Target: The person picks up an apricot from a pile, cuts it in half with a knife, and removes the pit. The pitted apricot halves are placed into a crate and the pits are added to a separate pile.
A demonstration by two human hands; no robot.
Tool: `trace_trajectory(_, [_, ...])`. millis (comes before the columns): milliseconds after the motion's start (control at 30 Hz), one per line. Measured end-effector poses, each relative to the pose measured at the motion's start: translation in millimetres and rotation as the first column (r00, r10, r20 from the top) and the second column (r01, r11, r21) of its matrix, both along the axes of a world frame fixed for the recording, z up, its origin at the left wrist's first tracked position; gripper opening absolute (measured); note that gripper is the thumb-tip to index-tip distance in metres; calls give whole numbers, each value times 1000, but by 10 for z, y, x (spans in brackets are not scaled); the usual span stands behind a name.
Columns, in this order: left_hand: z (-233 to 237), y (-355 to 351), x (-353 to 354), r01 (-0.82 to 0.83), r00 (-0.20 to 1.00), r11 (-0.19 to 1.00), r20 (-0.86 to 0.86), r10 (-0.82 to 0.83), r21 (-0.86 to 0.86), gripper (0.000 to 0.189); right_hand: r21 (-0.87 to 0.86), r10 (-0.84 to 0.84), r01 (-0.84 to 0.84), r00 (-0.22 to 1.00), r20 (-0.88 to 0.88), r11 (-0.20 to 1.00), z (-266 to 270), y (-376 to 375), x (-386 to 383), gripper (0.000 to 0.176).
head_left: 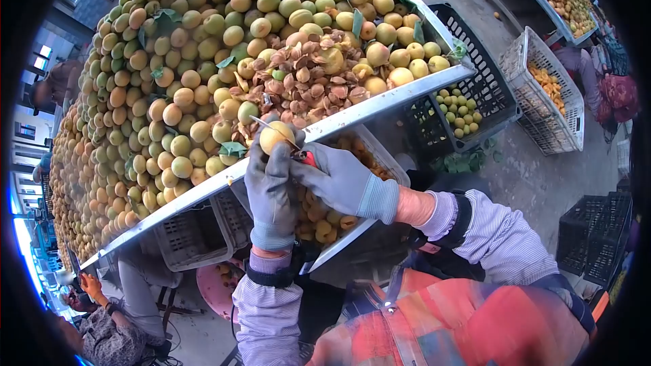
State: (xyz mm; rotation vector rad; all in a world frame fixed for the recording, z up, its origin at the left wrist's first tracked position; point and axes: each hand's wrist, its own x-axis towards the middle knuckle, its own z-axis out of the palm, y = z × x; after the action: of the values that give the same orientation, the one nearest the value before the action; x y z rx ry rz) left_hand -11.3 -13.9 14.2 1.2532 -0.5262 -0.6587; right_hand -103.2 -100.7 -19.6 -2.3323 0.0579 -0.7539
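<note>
My left hand (270, 186), in a grey glove, pinches a yellow apricot (277, 137) just over the metal edge of the table (352, 114). My right hand (349, 183), gloved too, is closed round the red handle of a small knife (308, 158). Its thin blade lies against the apricot; how deep it cuts cannot be told. Beyond both hands is a pile of brown apricot pits (308, 85), amid a large heap of whole apricots (183, 61). Below my wrists, a crate of split apricots (325, 224) is partly hidden by my hands.
A black crate (505, 95) with green fruit and a white crate (573, 118) of orange pieces stand at right. Under the table are a grey crate (193, 237) and a pink tub (213, 291). A co-worker's orange glove (93, 288) shows at lower left.
</note>
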Motion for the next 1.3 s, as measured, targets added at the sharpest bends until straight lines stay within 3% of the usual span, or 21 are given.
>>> trace_trajectory(133, [28,7,-15,-24,1000,1000,-18,23,-13,47,109,1,-8,998,60,994,76,59,30,31])
trace_trajectory(167, [-62,59,38,29,998,1000,-56,-30,-11,48,437,-2,96,977,-212,894,225,77,8,30])
trace_trajectory(200, [-127,85,67,83,992,996,-95,-84,-12,50,671,89,273,887,-453,689,304,93,-10,29])
trace_trajectory(333, [-157,75,61,109,952,990,-278,-128,-84,50,658,45,265,909,-415,705,120,135,16,29])
trace_trajectory(433, [-115,70,59,146,980,989,-135,-146,-9,49,694,73,261,909,-412,671,122,128,6,28])
trace_trajectory(500, [23,20,-5,59,998,998,21,-59,29,37,686,24,108,983,-180,719,82,125,10,34])
trace_trajectory(567, [-59,26,34,32,999,999,-26,-33,-18,39,699,35,102,983,-179,708,13,152,33,33])
trace_trajectory(633, [-87,26,32,-39,995,998,93,34,53,39,715,44,100,983,-180,692,69,155,26,32])
trace_trajectory(667, [-61,42,48,-40,995,998,93,35,52,39,673,88,120,960,-267,730,197,128,-5,29])
trace_trajectory(767, [-55,105,41,112,993,992,31,-114,52,43,617,74,203,917,-392,760,115,168,-3,28])
trace_trajectory(833, [-145,54,25,27,921,995,-385,-61,-93,47,595,15,261,908,-418,760,35,175,30,31])
trace_trajectory(867, [-132,52,22,11,887,995,-458,-56,-101,48,602,14,259,912,-410,756,9,185,28,32])
trace_trajectory(1000, [-156,65,63,19,804,990,-586,-99,-141,46,617,15,245,923,-384,748,8,208,30,32])
trace_trajectory(1033, [-140,71,66,20,802,990,-589,-99,-138,46,619,14,248,922,-386,746,-3,210,37,32])
trace_trajectory(1133, [-115,107,112,5,954,999,-301,8,43,45,650,35,174,955,-295,740,-14,225,74,30])
trace_trajectory(1200, [-81,130,121,14,967,999,-256,-1,51,43,832,160,118,957,-240,541,-2,243,100,30])
trace_trajectory(1233, [-63,134,123,31,978,998,-209,-19,57,40,833,161,118,957,-240,541,40,231,96,30])
trace_trajectory(1300, [-38,145,150,55,975,998,-217,-45,39,41,960,340,92,923,-182,264,173,182,56,30])
